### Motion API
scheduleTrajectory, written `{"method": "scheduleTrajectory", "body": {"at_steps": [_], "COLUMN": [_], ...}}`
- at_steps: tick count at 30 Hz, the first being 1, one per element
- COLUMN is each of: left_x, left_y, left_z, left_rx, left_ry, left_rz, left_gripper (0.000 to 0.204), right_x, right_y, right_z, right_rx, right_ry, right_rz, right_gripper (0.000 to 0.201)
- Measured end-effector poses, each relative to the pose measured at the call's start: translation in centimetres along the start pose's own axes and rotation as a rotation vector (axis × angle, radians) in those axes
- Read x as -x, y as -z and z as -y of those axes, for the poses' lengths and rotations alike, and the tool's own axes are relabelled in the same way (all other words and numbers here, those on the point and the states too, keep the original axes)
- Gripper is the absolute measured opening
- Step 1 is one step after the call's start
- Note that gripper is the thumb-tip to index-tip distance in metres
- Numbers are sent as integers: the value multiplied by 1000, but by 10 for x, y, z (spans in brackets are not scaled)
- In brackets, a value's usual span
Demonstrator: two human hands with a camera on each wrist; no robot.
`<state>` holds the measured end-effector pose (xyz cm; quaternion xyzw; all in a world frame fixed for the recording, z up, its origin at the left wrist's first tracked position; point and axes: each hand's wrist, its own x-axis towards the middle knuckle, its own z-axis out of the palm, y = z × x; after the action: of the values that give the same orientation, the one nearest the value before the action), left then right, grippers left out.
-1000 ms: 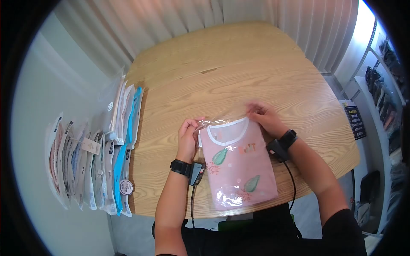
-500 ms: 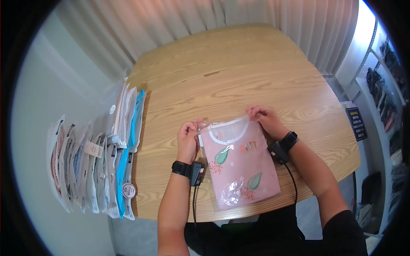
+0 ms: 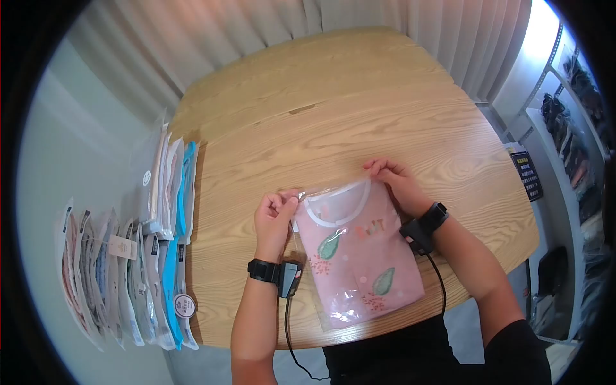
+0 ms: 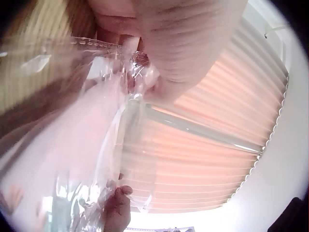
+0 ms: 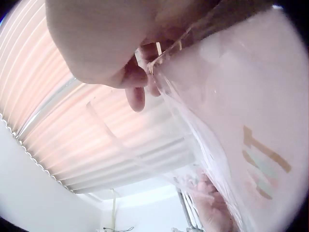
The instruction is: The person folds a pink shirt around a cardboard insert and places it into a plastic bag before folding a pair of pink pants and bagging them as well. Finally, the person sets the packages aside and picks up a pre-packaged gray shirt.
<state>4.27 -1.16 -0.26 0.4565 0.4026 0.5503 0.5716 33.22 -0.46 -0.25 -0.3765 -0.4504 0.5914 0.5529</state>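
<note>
A pink garment (image 3: 359, 256) with a white neckline and green leaf prints lies flat inside a clear plastic bag (image 3: 337, 319) at the table's front edge. The left hand (image 3: 274, 221) pinches the bag's upper left corner between thumb and curled fingers; in the left wrist view that hand (image 4: 178, 43) has crumpled film at its fingertips. At the upper right corner, the right hand (image 3: 399, 185) pinches the bag's edge. The right wrist view shows the right hand (image 5: 106, 43) with thumb and fingertips at the film, the pink cloth (image 5: 260, 87) beside it.
Several bagged garments (image 3: 106, 276) stand in a row at the left, with more bags (image 3: 168, 183) behind them, one bright blue. The wooden table (image 3: 308, 83) reaches back to a curtain (image 3: 269, 22). Shelves with dark packed items (image 3: 564, 135) stand at the right. Cables hang from both wrist cameras.
The left hand has shifted slightly left and toward the body, with its thumb now along the bag's corner. The bag's upper left corner has come down a little. The head view has shifted slightly.
</note>
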Motion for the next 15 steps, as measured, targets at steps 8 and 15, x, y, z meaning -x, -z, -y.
{"method": "scheduleTrajectory", "body": {"at_steps": [8, 15], "left_x": [4, 2], "left_y": [-1, -1], "left_z": [5, 2], "left_rx": [-8, 63], "left_ry": [-108, -61], "left_rz": [1, 3], "left_gripper": [29, 31], "right_x": [-1, -3], "right_y": [10, 1], "right_z": [2, 8], "right_rx": [-268, 196], "right_ry": [-54, 49], "right_rz": [171, 84], "right_gripper": [6, 35]}}
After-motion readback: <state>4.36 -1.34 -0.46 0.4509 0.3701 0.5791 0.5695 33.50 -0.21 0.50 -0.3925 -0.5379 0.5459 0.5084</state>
